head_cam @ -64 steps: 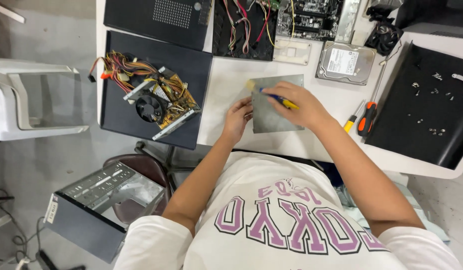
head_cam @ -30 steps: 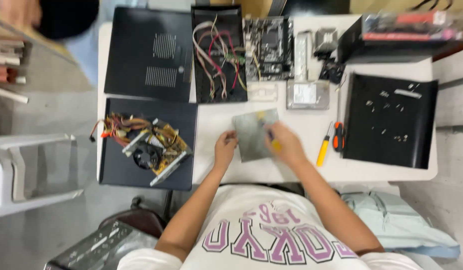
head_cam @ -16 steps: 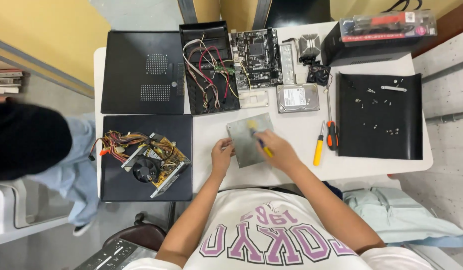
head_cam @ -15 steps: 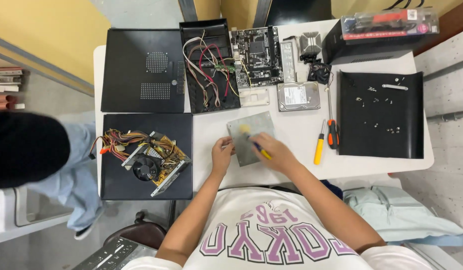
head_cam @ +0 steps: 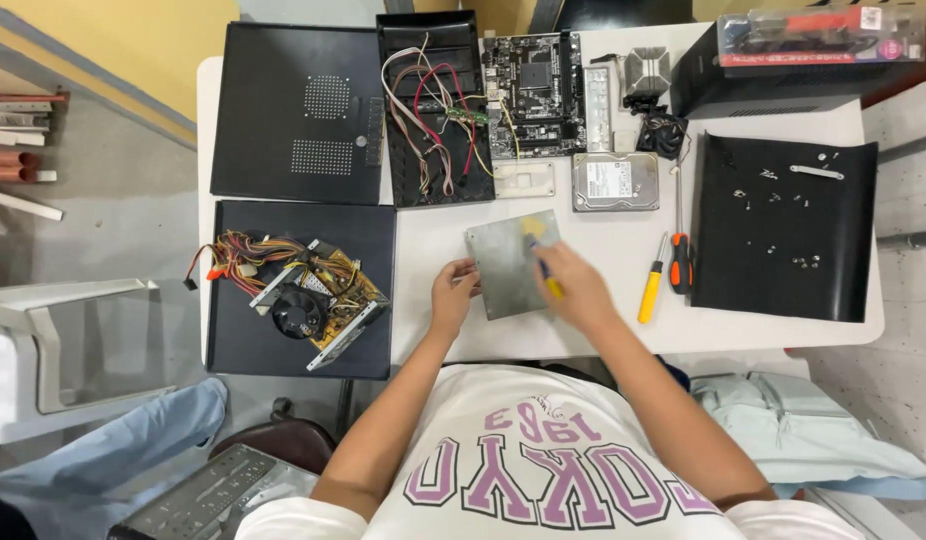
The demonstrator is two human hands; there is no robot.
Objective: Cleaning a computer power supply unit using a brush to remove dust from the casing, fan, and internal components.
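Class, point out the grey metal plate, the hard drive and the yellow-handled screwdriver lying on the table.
Grey metal plate [head_cam: 503, 268], head view, bare lower middle.
Hard drive [head_cam: 614, 181], head view, middle of its top.
Yellow-handled screwdriver [head_cam: 649, 297], head view, yellow handle.

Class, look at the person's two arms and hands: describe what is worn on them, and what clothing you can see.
Both forearms are bare, with no gloves, watch or rings visible on the left hand or right hand. Short white sleeves belong to a white T-shirt printed with large purple lettering.
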